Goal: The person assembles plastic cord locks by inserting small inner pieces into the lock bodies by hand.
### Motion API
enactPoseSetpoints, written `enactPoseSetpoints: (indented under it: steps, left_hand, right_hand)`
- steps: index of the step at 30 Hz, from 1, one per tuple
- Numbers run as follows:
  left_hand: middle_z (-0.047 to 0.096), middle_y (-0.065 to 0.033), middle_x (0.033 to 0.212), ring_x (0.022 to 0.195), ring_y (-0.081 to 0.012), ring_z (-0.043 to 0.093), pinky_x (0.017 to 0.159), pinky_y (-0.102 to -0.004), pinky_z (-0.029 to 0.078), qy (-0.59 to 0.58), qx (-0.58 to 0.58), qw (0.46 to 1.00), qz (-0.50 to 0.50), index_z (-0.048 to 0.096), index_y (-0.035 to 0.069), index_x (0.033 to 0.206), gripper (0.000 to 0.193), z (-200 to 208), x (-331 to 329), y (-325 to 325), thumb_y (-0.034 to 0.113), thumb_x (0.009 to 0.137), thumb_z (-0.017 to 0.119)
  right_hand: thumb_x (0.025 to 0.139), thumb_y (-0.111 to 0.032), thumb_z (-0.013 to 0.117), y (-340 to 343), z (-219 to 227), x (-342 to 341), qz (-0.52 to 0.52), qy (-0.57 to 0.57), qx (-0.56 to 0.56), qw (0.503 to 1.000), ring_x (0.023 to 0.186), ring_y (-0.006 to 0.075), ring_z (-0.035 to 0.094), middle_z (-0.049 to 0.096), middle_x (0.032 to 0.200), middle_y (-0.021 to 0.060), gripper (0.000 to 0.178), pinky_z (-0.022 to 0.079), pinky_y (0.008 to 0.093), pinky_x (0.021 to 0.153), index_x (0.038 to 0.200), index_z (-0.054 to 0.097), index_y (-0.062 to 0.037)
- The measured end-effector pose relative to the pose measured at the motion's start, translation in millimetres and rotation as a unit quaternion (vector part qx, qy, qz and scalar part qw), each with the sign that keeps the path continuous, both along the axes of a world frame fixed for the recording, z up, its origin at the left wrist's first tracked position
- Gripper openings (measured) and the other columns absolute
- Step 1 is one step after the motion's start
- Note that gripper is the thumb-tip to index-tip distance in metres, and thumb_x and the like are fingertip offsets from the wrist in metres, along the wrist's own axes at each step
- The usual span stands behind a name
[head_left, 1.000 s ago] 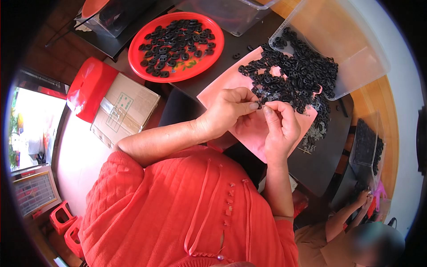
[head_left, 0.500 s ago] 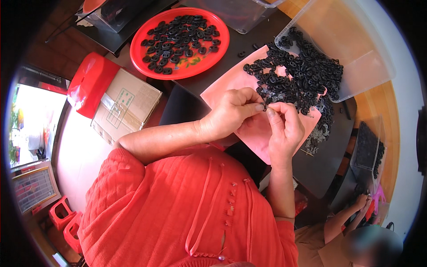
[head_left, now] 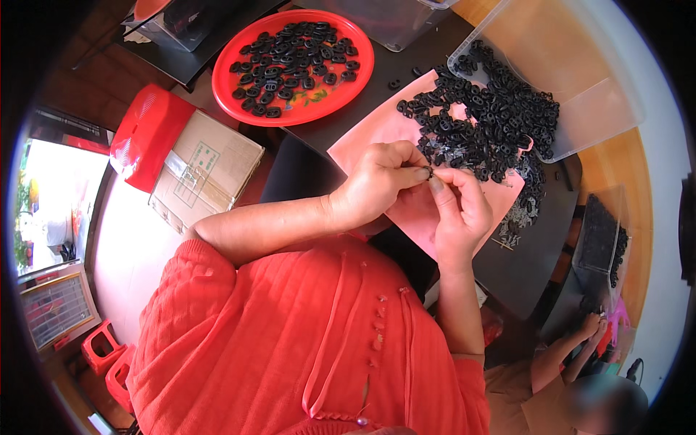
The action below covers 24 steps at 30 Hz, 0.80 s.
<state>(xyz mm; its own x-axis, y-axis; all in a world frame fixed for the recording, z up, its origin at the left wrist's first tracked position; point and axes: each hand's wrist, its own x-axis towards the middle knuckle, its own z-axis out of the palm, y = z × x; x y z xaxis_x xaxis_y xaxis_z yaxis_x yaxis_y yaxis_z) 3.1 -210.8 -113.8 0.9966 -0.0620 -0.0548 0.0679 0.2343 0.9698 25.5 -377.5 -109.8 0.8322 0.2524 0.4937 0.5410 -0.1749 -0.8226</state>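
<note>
Close together over the pink sheet (head_left: 366,141), both my hands pinch at one small black plastic piece (head_left: 428,172). My left hand (head_left: 373,185) grips it between thumb and forefinger, its other fingers curled. Thumb and forefinger of my right hand (head_left: 464,210) close on the piece from the other side. Fingertips cover most of it. Just beyond my hands, a heap of black plastic pieces with holes (head_left: 500,116) spreads over the sheet. Small pale grey parts (head_left: 516,228) lie at the heap's near right edge, too small to name.
A round red tray (head_left: 226,90) holds many black oval pieces at the far left of the dark table (head_left: 529,268). A clear bin (head_left: 594,109) lies tipped behind the heap. A cardboard box (head_left: 210,163) stands left. Another person's hands (head_left: 594,326) work at lower right.
My hands stay at nearly the same spot, both still pinching the small piece. My right fingers have shifted slightly. The other person's head has moved a little to the left.
</note>
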Motion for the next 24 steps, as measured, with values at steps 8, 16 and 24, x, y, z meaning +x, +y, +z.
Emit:
enactPoseSetpoints:
  steps: [8, 16, 24]
  left_hand:
    - [0.064, -0.0009, 0.083, 0.071, -0.0062, 0.060, 0.063, -0.0206, 0.049, 0.032, -0.006, 0.999, -0.018, 0.066, -0.003, 0.103, 0.013, 10, -2, 5, 0.009, 0.098, 0.066]
    - [0.063, -0.0011, 0.078, 0.067, -0.0055, 0.059, 0.058, -0.0206, 0.047, 0.013, 0.015, 0.999, -0.025, 0.065, -0.001, 0.100, 0.011, 11, -2, 8, 0.009, 0.098, 0.065]
    - [0.064, -0.0020, 0.083, 0.076, -0.0088, 0.060, 0.066, -0.0251, 0.049, -0.076, 0.087, 0.993, -0.003, 0.065, -0.002, 0.100, 0.008, -1, -7, 7, 0.003, 0.094, 0.065]
  right_hand:
    - [0.091, 0.005, 0.069, -5, 16, 1, 0.009, 0.038, -0.007, 0.999, 0.074, 0.0090, 0.056, 0.063, 0.084, 0.0022, 0.006, 0.046, 0.0230, 0.066, 0.094, 0.065, 0.0018]
    - [0.090, 0.005, 0.068, -5, 25, 2, 0.013, -0.059, -0.096, 0.994, 0.068, 0.0157, 0.056, 0.060, 0.082, 0.0066, 0.008, 0.045, 0.0277, 0.062, 0.094, 0.063, 0.0007]
    - [0.090, 0.005, 0.065, -1, 18, 0, 0.016, -0.078, -0.111, 0.991, 0.065, 0.0207, 0.054, 0.057, 0.079, 0.0083, 0.007, 0.044, 0.0317, 0.058, 0.091, 0.060, -0.0004]
